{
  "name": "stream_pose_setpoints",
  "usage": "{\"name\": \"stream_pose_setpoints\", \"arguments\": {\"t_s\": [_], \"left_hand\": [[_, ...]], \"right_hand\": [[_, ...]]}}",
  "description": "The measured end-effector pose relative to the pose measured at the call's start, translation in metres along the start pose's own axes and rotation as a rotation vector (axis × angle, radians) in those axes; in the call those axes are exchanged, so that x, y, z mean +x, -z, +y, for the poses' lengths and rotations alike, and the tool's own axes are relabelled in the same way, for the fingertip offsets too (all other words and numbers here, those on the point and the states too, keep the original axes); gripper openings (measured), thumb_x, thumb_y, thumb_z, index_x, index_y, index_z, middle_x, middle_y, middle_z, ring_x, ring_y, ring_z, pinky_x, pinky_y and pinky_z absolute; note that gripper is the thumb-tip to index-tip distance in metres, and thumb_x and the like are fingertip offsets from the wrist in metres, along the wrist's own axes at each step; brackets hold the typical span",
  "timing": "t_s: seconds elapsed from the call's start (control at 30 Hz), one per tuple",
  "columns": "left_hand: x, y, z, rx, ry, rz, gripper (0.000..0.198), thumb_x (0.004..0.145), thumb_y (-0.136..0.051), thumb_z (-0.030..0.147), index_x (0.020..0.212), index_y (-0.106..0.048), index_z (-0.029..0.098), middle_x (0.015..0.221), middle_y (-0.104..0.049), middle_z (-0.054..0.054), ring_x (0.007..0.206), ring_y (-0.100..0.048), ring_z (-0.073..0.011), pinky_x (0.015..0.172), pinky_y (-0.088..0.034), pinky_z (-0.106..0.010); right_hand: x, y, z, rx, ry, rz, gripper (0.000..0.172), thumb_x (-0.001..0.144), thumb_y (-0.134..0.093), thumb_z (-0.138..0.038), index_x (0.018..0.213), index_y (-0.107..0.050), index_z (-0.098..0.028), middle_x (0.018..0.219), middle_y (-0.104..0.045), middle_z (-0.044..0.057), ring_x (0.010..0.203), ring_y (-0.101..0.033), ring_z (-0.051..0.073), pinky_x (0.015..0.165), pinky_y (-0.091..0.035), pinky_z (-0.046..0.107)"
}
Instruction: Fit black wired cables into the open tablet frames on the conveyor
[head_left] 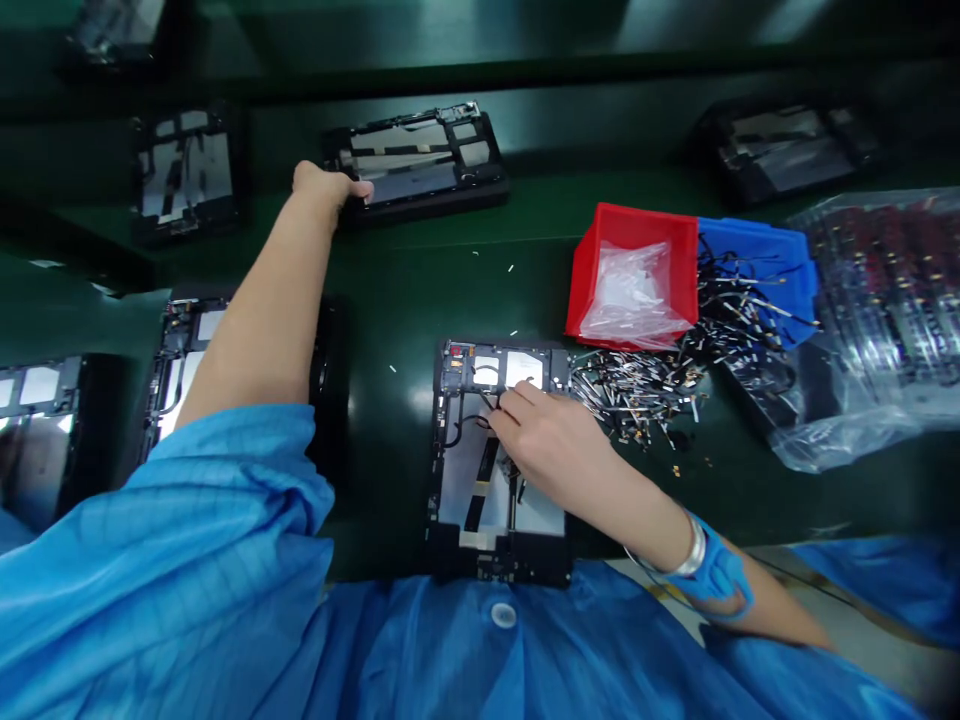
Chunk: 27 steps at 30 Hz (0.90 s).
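While the left hand grasps the left end of the far tablet, thumb on top, the right hand bends over the near tablet, open-backed, at the front edge of the worktop. Right grip: fingertips drawn together; cannot tell if anything is pinched. Loose cables heaped just right of near tablet. Behind them, red bin holding clear bag; blue bin adjoining, cables spilling out.
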<state>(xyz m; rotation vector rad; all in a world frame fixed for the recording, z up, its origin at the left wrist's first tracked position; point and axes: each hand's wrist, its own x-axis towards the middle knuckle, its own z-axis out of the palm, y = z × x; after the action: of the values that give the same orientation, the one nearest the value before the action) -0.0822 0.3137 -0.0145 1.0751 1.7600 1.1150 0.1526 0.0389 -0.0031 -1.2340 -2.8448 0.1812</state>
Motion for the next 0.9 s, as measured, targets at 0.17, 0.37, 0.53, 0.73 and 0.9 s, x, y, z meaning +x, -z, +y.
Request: {"name": "stream_pose_setpoints", "arguments": {"t_s": [0.17,0.37,0.53,0.73,0.9], "left_hand": [[-0.025,0.009,0.026,-0.021,0.283,-0.041,0.020,0.083,-0.059,0.012,0.072,-0.044,0.004,0.125,-0.059,-0.014,0.128,-0.050,-0.0313,0.093,-0.050,-0.039],[-0.081,0.022,0.049,-0.272,0.265,-0.296,0.035,0.092,-0.023,0.010,0.075,-0.047,-0.009,0.081,-0.058,0.004,0.083,-0.063,-0.0023,0.073,-0.038,-0.014],[-0.134,0.033,0.062,-0.496,0.112,-0.164,0.027,0.094,-0.037,0.012,0.074,-0.051,0.003,0.062,-0.051,0.006,0.061,-0.059,-0.0010,0.058,-0.030,-0.008],[-0.242,0.070,0.022,-0.726,0.083,-0.101,0.027,0.080,-0.057,0.009,0.056,-0.048,0.017,0.044,-0.047,0.006,0.043,-0.047,-0.0059,0.050,-0.047,-0.017],[-0.337,0.082,-0.037,-0.745,0.319,-0.293,0.016,0.051,-0.076,0.014,0.054,-0.061,0.016,0.057,-0.063,0.001,0.052,-0.059,-0.0119,0.049,-0.054,-0.021]], "right_hand": [[0.006,-0.003,-0.002,-0.072,0.100,-0.067,0.020,0.080,-0.055,0.002,0.075,-0.068,-0.013,0.075,-0.068,0.012,0.074,-0.054,0.022,0.050,-0.023,0.031],[0.013,0.002,-0.004,-0.090,0.107,-0.164,0.021,0.077,-0.057,0.003,0.074,-0.070,-0.013,0.077,-0.070,0.013,0.074,-0.055,0.022,0.051,-0.022,0.031],[0.005,0.001,-0.002,-0.021,0.082,-0.067,0.016,0.076,-0.057,-0.002,0.076,-0.069,-0.011,0.077,-0.069,0.013,0.074,-0.055,0.022,0.052,-0.026,0.031],[-0.011,-0.012,0.011,0.611,-0.277,0.499,0.013,0.077,-0.056,-0.017,0.069,-0.066,-0.019,0.066,-0.063,0.001,0.061,-0.050,0.013,0.057,-0.037,0.027],[-0.019,-0.020,0.019,1.283,-0.658,0.711,0.013,0.063,-0.066,-0.032,0.066,-0.061,-0.020,0.056,-0.055,-0.004,0.047,-0.040,0.008,0.043,-0.027,0.022]]}}
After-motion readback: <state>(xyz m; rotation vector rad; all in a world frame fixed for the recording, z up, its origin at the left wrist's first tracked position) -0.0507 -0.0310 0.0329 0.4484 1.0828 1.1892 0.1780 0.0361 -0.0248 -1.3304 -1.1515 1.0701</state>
